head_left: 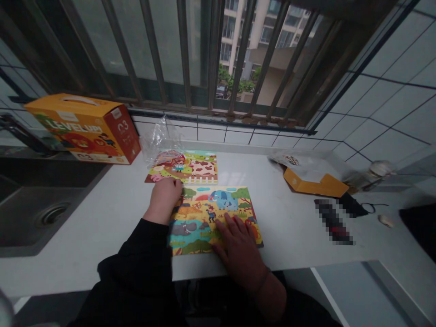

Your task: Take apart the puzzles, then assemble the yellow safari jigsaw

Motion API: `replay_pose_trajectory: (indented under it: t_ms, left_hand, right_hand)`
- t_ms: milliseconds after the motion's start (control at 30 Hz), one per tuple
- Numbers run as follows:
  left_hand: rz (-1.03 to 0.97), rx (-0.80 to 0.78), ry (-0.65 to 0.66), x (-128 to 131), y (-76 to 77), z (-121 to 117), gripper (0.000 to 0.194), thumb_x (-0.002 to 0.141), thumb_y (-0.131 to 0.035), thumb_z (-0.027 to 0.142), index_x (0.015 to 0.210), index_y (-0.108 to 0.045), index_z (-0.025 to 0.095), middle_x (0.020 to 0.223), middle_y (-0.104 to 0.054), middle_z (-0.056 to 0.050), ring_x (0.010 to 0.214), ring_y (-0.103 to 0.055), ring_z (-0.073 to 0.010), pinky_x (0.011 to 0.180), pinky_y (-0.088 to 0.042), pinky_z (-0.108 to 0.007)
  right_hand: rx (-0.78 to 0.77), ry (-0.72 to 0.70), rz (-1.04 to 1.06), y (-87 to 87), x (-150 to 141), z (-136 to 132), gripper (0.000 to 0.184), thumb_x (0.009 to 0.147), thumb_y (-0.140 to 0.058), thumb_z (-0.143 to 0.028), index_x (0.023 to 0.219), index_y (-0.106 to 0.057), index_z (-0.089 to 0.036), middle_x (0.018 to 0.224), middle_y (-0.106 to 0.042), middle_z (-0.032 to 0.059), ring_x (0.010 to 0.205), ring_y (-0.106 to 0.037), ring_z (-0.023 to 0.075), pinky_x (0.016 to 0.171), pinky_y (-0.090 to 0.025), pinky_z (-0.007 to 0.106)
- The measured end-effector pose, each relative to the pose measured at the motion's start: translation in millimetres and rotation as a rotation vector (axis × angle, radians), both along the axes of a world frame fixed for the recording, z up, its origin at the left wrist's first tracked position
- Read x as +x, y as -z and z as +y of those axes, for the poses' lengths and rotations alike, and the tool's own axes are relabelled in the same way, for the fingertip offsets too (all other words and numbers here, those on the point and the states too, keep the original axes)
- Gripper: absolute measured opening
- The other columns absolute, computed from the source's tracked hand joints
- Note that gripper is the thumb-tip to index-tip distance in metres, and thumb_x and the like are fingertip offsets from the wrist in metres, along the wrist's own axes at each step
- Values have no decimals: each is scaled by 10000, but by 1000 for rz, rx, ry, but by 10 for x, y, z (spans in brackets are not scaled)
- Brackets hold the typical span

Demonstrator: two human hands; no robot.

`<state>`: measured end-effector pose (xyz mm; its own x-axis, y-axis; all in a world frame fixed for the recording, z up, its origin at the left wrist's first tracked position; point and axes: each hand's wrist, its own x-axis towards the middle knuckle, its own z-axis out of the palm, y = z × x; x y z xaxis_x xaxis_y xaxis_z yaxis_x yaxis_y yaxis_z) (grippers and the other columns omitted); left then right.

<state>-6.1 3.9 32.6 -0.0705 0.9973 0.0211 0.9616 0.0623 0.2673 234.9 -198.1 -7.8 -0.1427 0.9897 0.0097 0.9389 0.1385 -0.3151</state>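
A jigsaw puzzle (190, 208) with safari animals lies flat on the white counter in front of me. My right hand (240, 247) rests on its lower right part, fingers spread and nothing gripped. At the puzzle's upper left corner, my left hand (165, 198) is closed, with its fingers curled under. Whatever those fingers may hold is hidden. Just beyond, a farm picture puzzle (203, 168) with a spotted cow lies close to the knuckles of my left hand.
An orange "LEVEL UP!" box (81, 131) stands at the back left beside the sink (44, 204). Crumpled clear plastic (158, 136) touches the farm puzzle. On the right are an opened orange carton (311, 182), a pixelated dark item (334, 222) and a glass jar (369, 177).
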Motion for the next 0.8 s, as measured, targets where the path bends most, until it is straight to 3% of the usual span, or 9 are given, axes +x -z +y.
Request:
replay_pose_trajectory:
  t_ms: [67,133,200,267,300,400,600,700,800]
  left_hand:
    - [-2,8,-45,-23,-16,14,490,1106,-424,338,1125,-851,99,1159,-832,-259,1092,-785,-367,911,-577,-422]
    - [5,-19,-54,-29,-25,16,518,1109,-413,356,1149,-851,81,1180,-830,-269,1106,-785,-378,921,-584,-431]
    - [23,-46,-39,-29,-21,12,542,1106,-398,354,1119,-860,70,1176,-830,-279,1106,-783,-388,925,-588,-442]
    - [40,-43,-29,-35,-5,12,544,1098,-400,357,1071,-866,77,1146,-832,-279,1083,-784,-393,913,-591,-449]
    - [40,-34,-25,-43,7,16,537,1094,-409,367,1045,-867,90,1124,-835,-273,1064,-785,-391,902,-591,-448]
    - [6,-28,-18,-80,56,41,509,1080,-445,404,929,-861,152,1026,-839,-237,1000,-787,-382,852,-584,-441]
    - [-177,-12,-19,-134,162,100,415,1014,-586,446,696,-744,230,774,-788,-161,831,-756,-347,720,-520,-414]
    - [-269,-11,-64,-131,209,135,343,979,-656,438,701,-696,242,786,-787,-129,841,-755,-324,728,-513,-393]
    - [-434,-13,-147,-114,272,176,242,920,-737,444,828,-685,227,854,-801,-104,834,-761,-293,734,-527,-371]
  right_hand:
    - [5,-21,-9,-152,93,263,525,1129,-560,-584,1563,-672,-310,1691,-613,115,1522,-574,399,1245,-456,613]
    - [7,19,-23,-323,264,614,451,1171,-484,-528,1376,-767,-243,1447,-763,150,1300,-711,322,1120,-542,465]
    - [18,172,-86,-458,459,993,507,1206,-371,-480,1234,-783,-186,1253,-811,183,1175,-758,306,1039,-552,420]
    - [2,418,-157,-509,621,1316,526,1203,-375,-471,1288,-742,-105,1171,-808,249,1092,-789,334,948,-561,420]
    - [-16,490,-177,-499,680,1438,523,1195,-402,-462,1312,-730,-71,1156,-804,280,1080,-797,354,934,-558,430]
    - [-29,496,-148,-365,789,1628,508,1177,-435,-432,1248,-775,-61,1137,-807,312,1081,-799,389,921,-553,454]
    - [53,458,121,-17,1087,1689,347,1089,-604,-391,1170,-842,-153,1124,-852,186,1028,-782,296,912,-547,394]
    - [25,454,298,83,1249,1763,310,1029,-664,-382,1123,-849,-152,1039,-850,138,918,-758,246,863,-544,365]
    - [-53,458,478,126,1317,1835,316,982,-711,-412,1061,-851,-140,934,-834,115,808,-729,222,775,-532,348]
